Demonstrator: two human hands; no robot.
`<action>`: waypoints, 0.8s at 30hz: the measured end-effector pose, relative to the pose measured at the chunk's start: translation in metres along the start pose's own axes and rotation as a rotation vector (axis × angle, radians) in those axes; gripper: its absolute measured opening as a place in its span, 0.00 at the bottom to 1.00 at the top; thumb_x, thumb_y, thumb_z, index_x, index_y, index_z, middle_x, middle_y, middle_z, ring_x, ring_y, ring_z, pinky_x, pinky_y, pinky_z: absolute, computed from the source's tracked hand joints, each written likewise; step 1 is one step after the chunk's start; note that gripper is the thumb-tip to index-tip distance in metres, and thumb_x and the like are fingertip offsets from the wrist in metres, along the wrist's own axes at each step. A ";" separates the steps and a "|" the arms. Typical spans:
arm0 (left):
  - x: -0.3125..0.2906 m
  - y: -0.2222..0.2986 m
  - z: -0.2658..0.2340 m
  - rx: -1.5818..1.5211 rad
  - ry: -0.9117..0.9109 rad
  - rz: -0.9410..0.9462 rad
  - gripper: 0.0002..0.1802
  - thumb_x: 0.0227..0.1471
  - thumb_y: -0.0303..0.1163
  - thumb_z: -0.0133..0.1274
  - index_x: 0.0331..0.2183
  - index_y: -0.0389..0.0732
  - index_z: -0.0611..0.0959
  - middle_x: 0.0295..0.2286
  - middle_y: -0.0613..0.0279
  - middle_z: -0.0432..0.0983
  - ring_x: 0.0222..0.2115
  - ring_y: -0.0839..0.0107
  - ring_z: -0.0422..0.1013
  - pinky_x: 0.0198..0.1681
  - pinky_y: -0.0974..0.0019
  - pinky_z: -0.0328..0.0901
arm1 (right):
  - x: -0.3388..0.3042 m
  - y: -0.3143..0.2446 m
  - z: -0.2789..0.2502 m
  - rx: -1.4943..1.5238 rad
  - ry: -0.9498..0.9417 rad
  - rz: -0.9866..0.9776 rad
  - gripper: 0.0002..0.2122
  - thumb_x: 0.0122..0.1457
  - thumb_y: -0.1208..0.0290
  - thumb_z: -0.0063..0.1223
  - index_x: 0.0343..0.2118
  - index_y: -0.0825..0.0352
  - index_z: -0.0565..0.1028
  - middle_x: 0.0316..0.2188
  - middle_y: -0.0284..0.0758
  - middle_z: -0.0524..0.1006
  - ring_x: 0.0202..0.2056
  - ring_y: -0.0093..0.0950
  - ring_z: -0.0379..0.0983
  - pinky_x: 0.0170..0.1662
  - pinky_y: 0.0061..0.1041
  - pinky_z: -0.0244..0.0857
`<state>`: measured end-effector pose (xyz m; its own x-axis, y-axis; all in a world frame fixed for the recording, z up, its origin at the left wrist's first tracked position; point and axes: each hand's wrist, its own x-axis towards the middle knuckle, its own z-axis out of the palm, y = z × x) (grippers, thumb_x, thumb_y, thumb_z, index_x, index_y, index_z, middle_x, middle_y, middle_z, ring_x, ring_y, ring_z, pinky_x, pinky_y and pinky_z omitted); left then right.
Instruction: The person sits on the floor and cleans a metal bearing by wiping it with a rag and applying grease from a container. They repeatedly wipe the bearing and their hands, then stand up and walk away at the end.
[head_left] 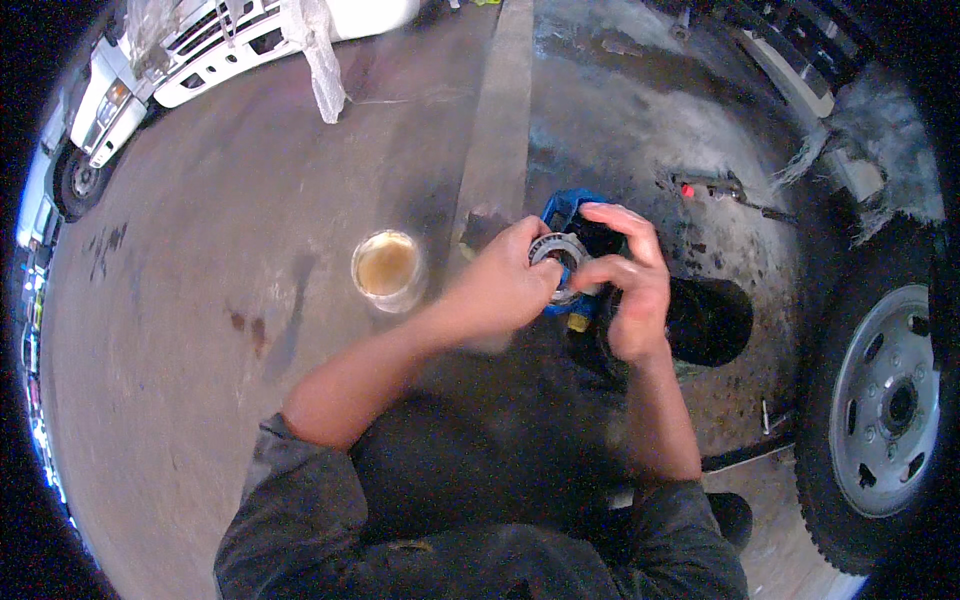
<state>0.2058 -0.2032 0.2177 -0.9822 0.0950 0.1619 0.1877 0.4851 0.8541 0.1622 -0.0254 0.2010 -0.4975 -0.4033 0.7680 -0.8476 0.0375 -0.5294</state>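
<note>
Metal ring (553,241) tight in left grip (505,285), right grip (637,290) half-curled at its edge, near tan-filled tub (403,298)

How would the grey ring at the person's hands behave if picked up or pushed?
The grey ring looks metallic, so it's probably stiff and fairly heavy for its size. Its round outline suggests it could roll if stood on edge.

The light is dim, with grain speckling the dark clothing (470,565). Bluish-white glare lines the left edge of the floor (200,330), and a white truck front (370,15) near its far-left corner looks washed out. Slight blur softens the fingers (644,240); around the rim, straight lines bend and fade to black
</note>
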 end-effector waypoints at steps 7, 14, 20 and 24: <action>-0.001 0.033 -0.008 -0.869 -0.196 -0.572 0.12 0.52 0.32 0.41 0.40 0.45 0.69 0.16 0.66 0.62 0.10 0.80 0.52 0.09 0.74 0.46 | -0.012 0.017 0.028 -0.227 0.202 -0.134 0.43 0.56 0.32 0.10 0.62 0.65 0.56 0.63 0.51 0.47 0.64 0.46 0.40 0.62 0.47 0.42; -0.005 0.031 -0.003 -1.004 -0.123 -0.595 0.10 0.52 0.32 0.41 0.39 0.45 0.69 0.16 0.67 0.62 0.10 0.80 0.53 0.09 0.75 0.46 | -0.045 0.019 0.040 -0.063 0.454 0.027 0.31 0.63 0.45 0.26 0.41 0.70 0.75 0.52 0.51 0.67 0.52 0.45 0.65 0.55 0.44 0.58; -0.008 0.009 0.026 -0.213 0.131 -0.128 0.13 0.48 0.28 0.47 0.38 0.35 0.70 0.24 0.54 0.72 0.23 0.65 0.70 0.26 0.61 0.64 | 0.009 -0.008 0.048 0.577 0.731 0.525 0.37 0.61 0.37 0.16 0.48 0.71 0.65 0.47 0.48 0.71 0.45 0.38 0.72 0.48 0.37 0.66; -0.009 0.011 0.035 -0.079 0.160 0.099 0.14 0.45 0.25 0.49 0.37 0.33 0.70 0.26 0.43 0.73 0.31 0.50 0.72 0.36 0.53 0.65 | 0.016 0.005 0.048 0.644 0.587 0.797 0.39 0.60 0.36 0.16 0.42 0.73 0.69 0.46 0.45 0.72 0.40 0.40 0.75 0.46 0.36 0.68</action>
<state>0.2168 -0.1686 0.2084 -0.9481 -0.0035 0.3181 0.2887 0.4102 0.8651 0.1589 -0.0755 0.1937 -0.9951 0.0141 0.0977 -0.0936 -0.4470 -0.8896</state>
